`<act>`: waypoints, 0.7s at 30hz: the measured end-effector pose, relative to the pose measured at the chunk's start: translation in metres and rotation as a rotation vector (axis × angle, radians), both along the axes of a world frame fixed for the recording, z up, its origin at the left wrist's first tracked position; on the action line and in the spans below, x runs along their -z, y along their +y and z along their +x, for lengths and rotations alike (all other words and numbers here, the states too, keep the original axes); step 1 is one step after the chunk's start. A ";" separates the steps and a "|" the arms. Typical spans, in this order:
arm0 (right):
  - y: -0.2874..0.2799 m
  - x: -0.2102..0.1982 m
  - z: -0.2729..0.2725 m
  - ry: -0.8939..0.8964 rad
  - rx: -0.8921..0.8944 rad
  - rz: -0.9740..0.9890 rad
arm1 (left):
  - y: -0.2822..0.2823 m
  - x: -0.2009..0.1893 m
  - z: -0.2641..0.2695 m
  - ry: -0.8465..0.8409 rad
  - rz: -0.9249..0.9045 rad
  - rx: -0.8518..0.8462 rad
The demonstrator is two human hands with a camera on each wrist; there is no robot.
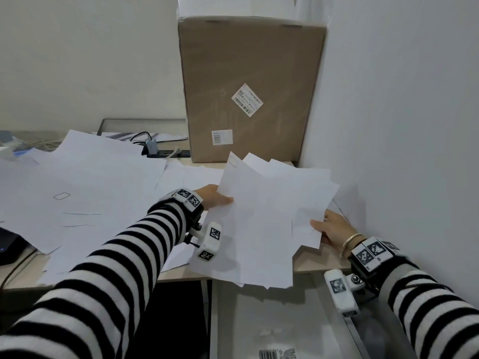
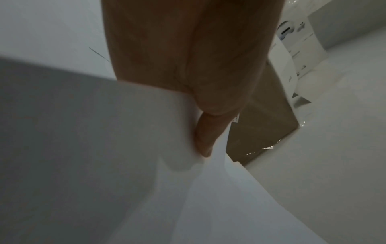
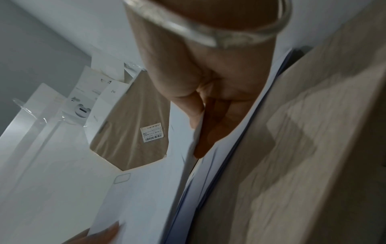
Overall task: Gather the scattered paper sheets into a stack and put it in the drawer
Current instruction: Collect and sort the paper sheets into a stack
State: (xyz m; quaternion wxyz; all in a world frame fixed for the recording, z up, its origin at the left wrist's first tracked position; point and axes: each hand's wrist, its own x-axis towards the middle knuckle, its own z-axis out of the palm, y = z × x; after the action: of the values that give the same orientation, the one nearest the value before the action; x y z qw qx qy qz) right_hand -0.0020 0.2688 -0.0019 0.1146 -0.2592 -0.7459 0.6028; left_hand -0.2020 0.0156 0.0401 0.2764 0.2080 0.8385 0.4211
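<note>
A loose, uneven bundle of white paper sheets (image 1: 269, 216) is held above the desk's right end, partly over the open drawer (image 1: 272, 322). My left hand (image 1: 215, 199) grips its left edge, thumb on top. My right hand (image 1: 330, 228) pinches its right edge, thumb above and fingers below. In the left wrist view the fingers (image 2: 205, 137) curl under the sheets (image 2: 104, 148). The right wrist view shows the fingers (image 3: 211, 125) beneath the fanned sheet edges (image 3: 146, 198). More white sheets (image 1: 85, 193) lie spread over the left of the desk.
A tall cardboard box (image 1: 248, 92) stands at the back of the desk against the right wall (image 1: 401, 125). A power strip with a plug (image 1: 166, 151) lies left of it. A dark device (image 1: 7, 244) sits at the desk's left edge. The drawer holds a flat packet.
</note>
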 end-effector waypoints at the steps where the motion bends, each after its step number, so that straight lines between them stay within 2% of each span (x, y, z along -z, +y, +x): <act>1: 0.002 0.001 0.000 -0.003 -0.010 -0.007 | 0.005 0.001 0.002 -0.007 -0.018 0.022; 6: 0.006 0.004 -0.005 0.018 -0.034 -0.027 | 0.027 0.006 0.006 -0.044 -0.185 0.181; 11: 0.009 0.005 -0.007 0.033 -0.029 -0.037 | 0.042 0.016 0.001 0.147 -0.392 0.151; 21: 0.010 0.007 -0.005 0.003 -0.031 0.007 | 0.043 0.025 -0.007 0.050 -0.278 0.117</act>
State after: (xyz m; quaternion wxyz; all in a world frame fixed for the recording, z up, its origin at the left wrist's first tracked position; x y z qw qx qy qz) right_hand -0.0074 0.2786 -0.0091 0.1070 -0.2463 -0.7517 0.6024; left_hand -0.2095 0.0589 0.0155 0.3054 0.2265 0.8819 0.2787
